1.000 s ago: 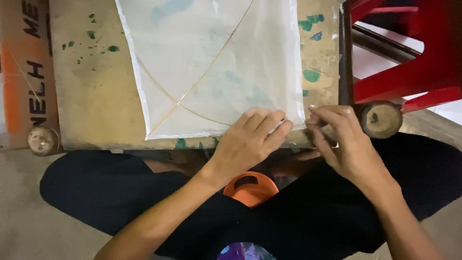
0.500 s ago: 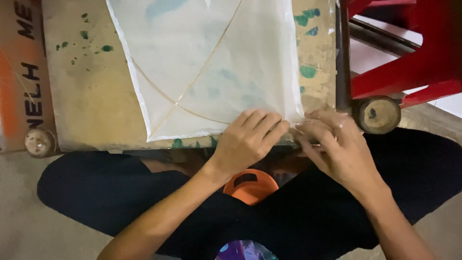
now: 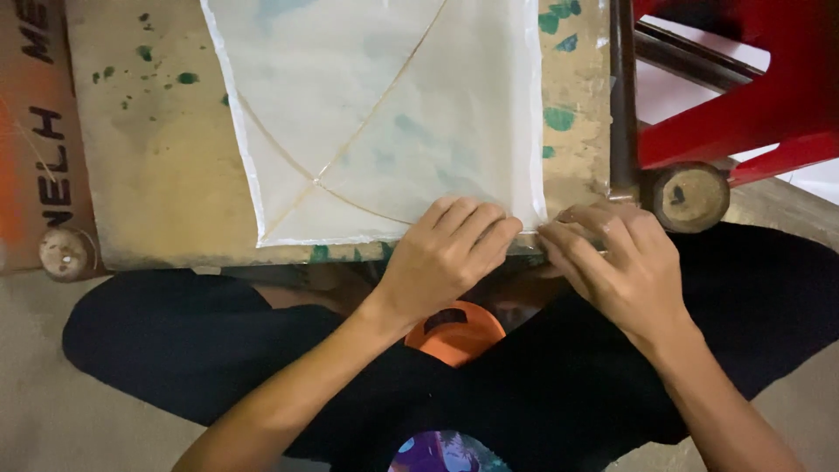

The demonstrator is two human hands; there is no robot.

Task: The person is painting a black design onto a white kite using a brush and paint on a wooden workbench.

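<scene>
A thin, translucent white paper sheet (image 3: 384,114), faintly stained blue-green, lay flat on a worn, paint-flecked wooden board (image 3: 157,175). Its left edge ran slanting from the far side toward the near left corner, and its near edge sat just inside the board's near edge. Two slender tan sticks were fixed to the paper: a straight one running from the far right down toward the near left corner, and a bowed one curving across it; they crossed in the near left part of the sheet. The near right corner of the paper lay under the fingers of the left hand (image 3: 446,258), with the right hand (image 3: 625,271) pressing just beside it at the board's edge.
</scene>
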